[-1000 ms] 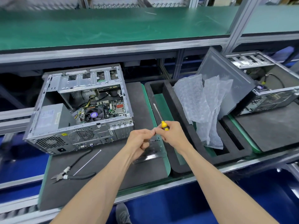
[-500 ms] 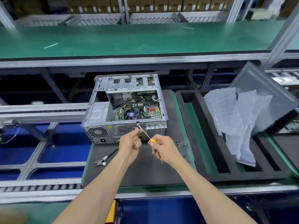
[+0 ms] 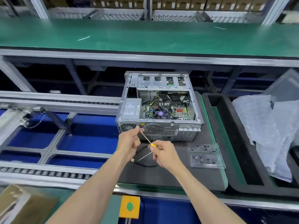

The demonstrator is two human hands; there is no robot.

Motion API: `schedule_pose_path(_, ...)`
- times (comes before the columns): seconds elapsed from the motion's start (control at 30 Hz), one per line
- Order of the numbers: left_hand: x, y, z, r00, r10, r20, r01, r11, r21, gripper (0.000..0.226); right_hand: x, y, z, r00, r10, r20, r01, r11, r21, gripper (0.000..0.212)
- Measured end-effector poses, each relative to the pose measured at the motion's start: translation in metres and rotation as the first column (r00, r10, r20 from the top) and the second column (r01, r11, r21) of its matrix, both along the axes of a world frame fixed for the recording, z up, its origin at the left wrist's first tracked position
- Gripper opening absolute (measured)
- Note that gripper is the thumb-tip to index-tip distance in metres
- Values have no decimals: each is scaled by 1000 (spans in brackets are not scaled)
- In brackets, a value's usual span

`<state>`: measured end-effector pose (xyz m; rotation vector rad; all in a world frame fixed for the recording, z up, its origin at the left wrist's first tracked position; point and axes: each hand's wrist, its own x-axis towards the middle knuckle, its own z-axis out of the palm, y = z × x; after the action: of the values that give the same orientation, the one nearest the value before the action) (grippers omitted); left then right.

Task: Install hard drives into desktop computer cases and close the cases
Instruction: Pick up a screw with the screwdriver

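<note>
The open desktop computer case (image 3: 159, 107) lies on its side on a dark foam pad (image 3: 208, 173) at centre frame, fan and boards exposed. Just at 6 o'clock of it, the right hand (image 3: 163, 153) curls round the yellow handle of a screwdriver (image 3: 147, 139), whose shaft slants toward 10 o'clock into the left hand (image 3: 129, 141), which pinches its tip. At 3 o'clock of the hands sits a clear screw tray (image 3: 205, 155); farther at 3 o'clock, bubble wrap (image 3: 265, 131) fills a black foam bin (image 3: 239, 162). A yellow button box (image 3: 129, 206) sits at 6 o'clock
</note>
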<state>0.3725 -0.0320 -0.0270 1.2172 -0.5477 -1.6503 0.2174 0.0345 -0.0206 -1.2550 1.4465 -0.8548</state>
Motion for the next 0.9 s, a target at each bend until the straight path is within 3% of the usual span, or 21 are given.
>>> schedule_pose_path(0.13,10,-5,-3,987,-64,144,71,997,-43,22,9,0,-2,981,-29,-191,11,995,-96,14)
schedule_pose_path(0.27,16,-15,2,966,-121,230,136,989,-51,27,20,6,-4,902,-88,-422,16,985,-171,15)
schedule_pose_path(0.37,17,-20,4,962,-154,224,170,984,-53,30,32,12,0,928,-174,-331,107,972,-210,8)
schedule_pose_path(0.6,14,-18,5,980,-152,129,157,987,-30,28,60,18,7,950,-311,-25,310,950,-47,10)
schedule_pose_path(0.77,16,-17,7,990,-133,-53,134,991,11,28,84,12,13,936,-352,-6,352,936,14,17)
schedule_pose_path(0.9,18,-17,8,989,-132,-60,135,990,49,25,99,10,16,920,-391,-38,392,919,33,17)
